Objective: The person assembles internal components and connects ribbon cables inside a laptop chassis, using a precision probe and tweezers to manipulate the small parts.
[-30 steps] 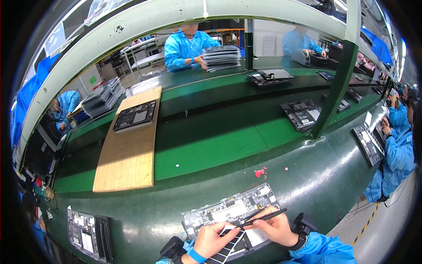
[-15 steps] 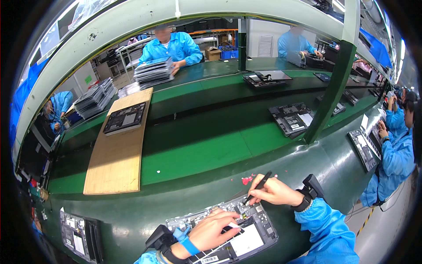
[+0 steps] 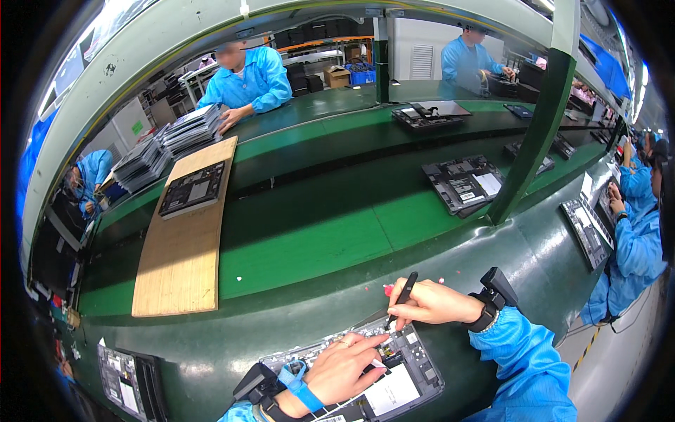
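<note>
An opened laptop base (image 3: 397,390), its circuit board and a white-labelled part exposed, lies on the bench in front of me. My left hand (image 3: 344,369) rests across its middle, fingers stretched out with the tips near the board. A small white piece shows beside those fingers; whether they touch it I cannot tell. Pinched in my right hand (image 3: 432,302) is a slim black pen-shaped tool (image 3: 406,295), held nearly upright. It points down at the board's far edge, close to my left fingertips; its exact tip is hard to make out.
At left stands another opened laptop base (image 3: 126,380). Beyond the bench, a wooden board (image 3: 179,267) carries a laptop base (image 3: 193,188); another laptop base (image 3: 464,184) sits near a green post (image 3: 538,133). A co-worker opposite handles a stack of panels (image 3: 190,130); others work at right.
The tool in my right hand has tipped more upright and its tip has moved slightly left. My left hand stays over the laptop base. Opposite, the co-worker's stack has shifted left against another stack.
</note>
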`<state>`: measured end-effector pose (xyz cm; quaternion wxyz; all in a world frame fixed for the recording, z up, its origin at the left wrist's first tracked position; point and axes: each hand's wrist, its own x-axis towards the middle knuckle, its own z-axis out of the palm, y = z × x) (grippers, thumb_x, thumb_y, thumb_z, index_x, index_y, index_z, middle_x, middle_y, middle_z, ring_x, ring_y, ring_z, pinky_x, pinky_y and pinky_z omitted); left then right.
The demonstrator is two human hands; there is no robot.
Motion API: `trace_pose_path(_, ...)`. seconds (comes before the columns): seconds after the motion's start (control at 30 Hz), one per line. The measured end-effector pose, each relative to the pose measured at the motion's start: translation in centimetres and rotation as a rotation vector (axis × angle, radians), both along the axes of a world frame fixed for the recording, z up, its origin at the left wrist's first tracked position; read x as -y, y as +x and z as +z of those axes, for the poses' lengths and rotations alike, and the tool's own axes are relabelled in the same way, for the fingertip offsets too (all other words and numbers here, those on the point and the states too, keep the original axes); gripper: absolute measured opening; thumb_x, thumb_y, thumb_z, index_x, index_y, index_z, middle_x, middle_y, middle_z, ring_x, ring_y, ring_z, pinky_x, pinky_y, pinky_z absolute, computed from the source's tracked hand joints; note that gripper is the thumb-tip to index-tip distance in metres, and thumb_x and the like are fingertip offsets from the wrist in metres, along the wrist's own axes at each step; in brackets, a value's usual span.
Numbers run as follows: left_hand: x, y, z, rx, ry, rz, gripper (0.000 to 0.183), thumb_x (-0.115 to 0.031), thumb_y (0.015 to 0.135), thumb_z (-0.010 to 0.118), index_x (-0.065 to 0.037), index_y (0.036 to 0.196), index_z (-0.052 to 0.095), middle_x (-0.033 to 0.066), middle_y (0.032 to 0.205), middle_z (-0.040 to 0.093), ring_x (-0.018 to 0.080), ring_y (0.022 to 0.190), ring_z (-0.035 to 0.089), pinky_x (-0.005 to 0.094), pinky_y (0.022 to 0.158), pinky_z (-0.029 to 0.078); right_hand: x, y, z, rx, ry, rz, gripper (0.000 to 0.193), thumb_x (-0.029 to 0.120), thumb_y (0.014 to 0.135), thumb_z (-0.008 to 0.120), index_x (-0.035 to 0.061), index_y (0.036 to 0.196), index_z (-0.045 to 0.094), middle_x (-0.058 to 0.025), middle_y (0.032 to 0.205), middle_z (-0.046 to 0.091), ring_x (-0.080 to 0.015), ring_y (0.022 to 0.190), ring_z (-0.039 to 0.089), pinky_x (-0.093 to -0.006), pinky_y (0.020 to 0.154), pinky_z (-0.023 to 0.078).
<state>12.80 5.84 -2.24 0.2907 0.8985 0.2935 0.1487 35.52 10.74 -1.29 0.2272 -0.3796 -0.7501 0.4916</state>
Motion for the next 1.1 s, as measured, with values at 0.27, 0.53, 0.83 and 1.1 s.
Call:
trace_pose_path(0.27,0.0,-0.1,0.0,0.000,0.018,-0.017,0.021,-0.024,0.079,0.059,-0.003,0.079,0.057,0.0070,0.122,0.050,0.0247,0.095,0.049,0.0360,0.076,0.045,0.1,-0.2,0.0,-0.019,0.014,0.000,0.020,0.020,0.089,0.050,0.0001,0.089,0.047,-0.0107,0.069,0.061,-0.0182,0.066,0.065,-0.0288,0.058,0.049)
trace_pose_path(0.53,-0.6,0.2,-0.2,-0.058,0.114,-0.060,0.022,-0.024,0.079,0.059,-0.002,0.081,0.054,0.0130,0.124,0.047,0.0273,0.092,0.049,0.0353,0.075,0.045,0.3,-0.6,0.0,0.008,0.093,-0.088,0.021,0.020,0.088,0.053,-0.0001,0.089,0.047,-0.0108,0.066,0.061,-0.0182,0.065,0.065,-0.0291,0.056,0.049)
trace_pose_path(0.83,3.5,-3.9,1.0,0.406,-0.714,0.478,0.021,-0.018,0.079,0.066,-0.004,0.095,0.064,0.0035,0.080,0.066,0.0060,0.074,0.060,0.0215,0.064,0.048,8.2,-2.5,1.0,-0.717,-0.304,-0.297,0.015,-0.004,0.083,0.054,-0.0030,0.093,0.043,-0.0211,0.096,0.058,-0.0259,0.089,0.062,-0.0289,0.072,0.054)
trace_pose_path(1.1,5.5,-5.9,-0.4,0.383,-0.647,0.540,0.021,-0.020,0.079,0.067,-0.004,0.092,0.066,0.0045,0.075,0.067,0.0065,0.067,0.060,0.0216,0.059,0.047,11.1,-7.2,-0.4,-0.633,-0.163,-0.319,0.016,-0.001,0.082,0.058,-0.0034,0.094,0.048,-0.0153,0.092,0.060,-0.0189,0.087,0.062,-0.0268,0.072,0.052)
